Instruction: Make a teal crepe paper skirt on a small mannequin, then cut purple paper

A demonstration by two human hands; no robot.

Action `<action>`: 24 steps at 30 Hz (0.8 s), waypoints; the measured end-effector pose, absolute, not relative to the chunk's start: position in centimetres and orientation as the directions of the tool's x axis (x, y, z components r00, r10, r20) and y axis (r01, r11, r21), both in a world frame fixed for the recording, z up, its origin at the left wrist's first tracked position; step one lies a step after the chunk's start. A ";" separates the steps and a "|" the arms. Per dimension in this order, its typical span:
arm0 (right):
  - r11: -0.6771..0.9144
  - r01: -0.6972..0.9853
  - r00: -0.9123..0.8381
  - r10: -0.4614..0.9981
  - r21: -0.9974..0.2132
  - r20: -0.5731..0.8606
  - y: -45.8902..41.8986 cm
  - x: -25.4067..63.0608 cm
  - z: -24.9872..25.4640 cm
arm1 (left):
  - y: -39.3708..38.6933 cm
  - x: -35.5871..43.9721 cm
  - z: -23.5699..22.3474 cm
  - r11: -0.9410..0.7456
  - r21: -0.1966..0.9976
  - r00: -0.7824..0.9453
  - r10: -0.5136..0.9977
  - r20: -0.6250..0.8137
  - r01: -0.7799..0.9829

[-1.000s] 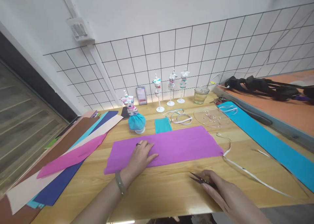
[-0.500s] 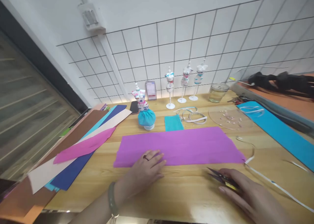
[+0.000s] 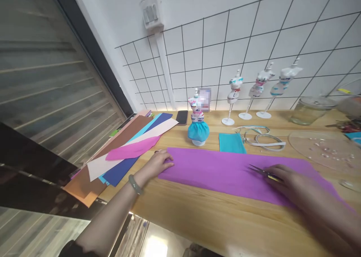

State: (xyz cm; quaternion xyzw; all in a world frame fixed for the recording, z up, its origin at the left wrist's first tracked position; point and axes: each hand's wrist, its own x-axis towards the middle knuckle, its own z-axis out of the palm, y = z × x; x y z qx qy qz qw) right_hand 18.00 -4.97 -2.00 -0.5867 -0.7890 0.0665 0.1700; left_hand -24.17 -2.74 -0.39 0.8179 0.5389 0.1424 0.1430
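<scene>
A long strip of purple fabric [image 3: 203,167] lies spread on the wooden table. My left hand [image 3: 158,164] rests across its left end, thumb and fingers apart on the cloth. In my right hand [image 3: 287,180] is a pair of small dark thread snips [image 3: 262,171] with a yellow mark. Their pointed blades point left, over the right half of the strip. Just behind the fabric are a small turquoise cloth piece [image 3: 231,142] and a miniature dress form [image 3: 198,116] wearing a turquoise gathered skirt.
Colourful fabric strips [image 3: 113,174] are heaped at the left, near a phone [image 3: 182,117]. Three bare miniature dress forms [image 3: 234,89] stand behind. Coiled ribbon [image 3: 269,141], a glass jar [image 3: 311,108] and a clear disc with small beads [image 3: 321,146] lie to the right.
The view has swung left. My left hand has slid from the fabric's lower edge to its left end. My right hand has brought the thread snips from beside the fabric to over it.
</scene>
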 end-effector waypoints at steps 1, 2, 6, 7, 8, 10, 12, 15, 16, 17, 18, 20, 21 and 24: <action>0.313 0.898 -0.276 0.948 -0.309 0.157 -4.7 18.2 -2.5 | -2.5 -24.2 -0.5 -0.382 0.396 0.388 0.919 0.069 0.835; 0.317 0.896 -0.293 0.948 -0.312 0.122 -4.5 18.4 -2.9 | -2.3 -24.2 -0.6 -0.387 0.404 0.398 0.916 0.060 0.829; 0.294 0.898 -0.296 0.954 -0.326 0.047 -4.4 19.2 -3.6 | -1.9 -24.4 -0.8 -0.397 0.443 0.427 0.904 0.034 0.804; 0.292 0.897 -0.297 0.954 -0.333 0.038 -4.5 19.2 -3.5 | -1.9 -24.5 -0.8 -0.395 0.452 0.429 0.903 0.029 0.800; 0.287 0.896 -0.294 0.955 -0.338 0.030 -4.7 19.1 -3.2 | -1.9 -24.5 -0.8 -0.395 0.456 0.433 0.901 0.022 0.798; 0.261 0.903 -0.275 0.962 -0.341 0.010 -5.2 18.8 -2.6 | -1.8 -24.5 -0.7 -0.401 0.445 0.445 0.895 0.006 0.800; 0.227 0.913 -0.246 0.969 -0.340 -0.014 -5.6 18.5 -2.0 | -1.8 -24.4 -0.6 -0.413 0.428 0.459 0.888 -0.006 0.804; 0.193 0.924 -0.215 0.976 -0.330 -0.032 -6.0 18.1 -1.5 | -1.7 -24.2 -0.3 -0.410 0.435 0.459 0.889 -0.009 0.802; 0.189 0.927 -0.209 0.977 -0.323 -0.028 -6.1 18.0 -1.4 | -1.6 -24.2 -0.2 -0.404 0.440 0.455 0.890 -0.013 0.802; 0.189 0.929 -0.206 0.978 -0.317 -0.020 -6.2 18.0 -1.4 | -1.6 -24.1 -0.2 -0.397 0.444 0.451 0.892 -0.019 0.803; 0.191 0.931 -0.206 0.979 -0.309 -0.013 -6.2 18.0 -1.5 | -1.5 -24.1 -0.2 -0.391 0.444 0.447 0.894 -0.024 0.806; 0.197 0.935 -0.210 0.978 -0.296 -0.010 -6.1 18.1 -1.8 | -1.5 -23.9 -0.3 -0.384 0.430 0.434 0.901 -0.019 0.817; 0.200 0.936 -0.212 0.977 -0.289 -0.009 -6.0 18.1 -2.0 | -1.6 -23.8 -0.4 -0.388 0.417 0.427 0.904 -0.003 0.822; 0.222 0.936 -0.224 0.974 -0.273 0.024 -5.8 18.3 -2.7 | -2.2 -23.5 -0.5 -0.422 0.364 0.422 0.903 0.084 0.830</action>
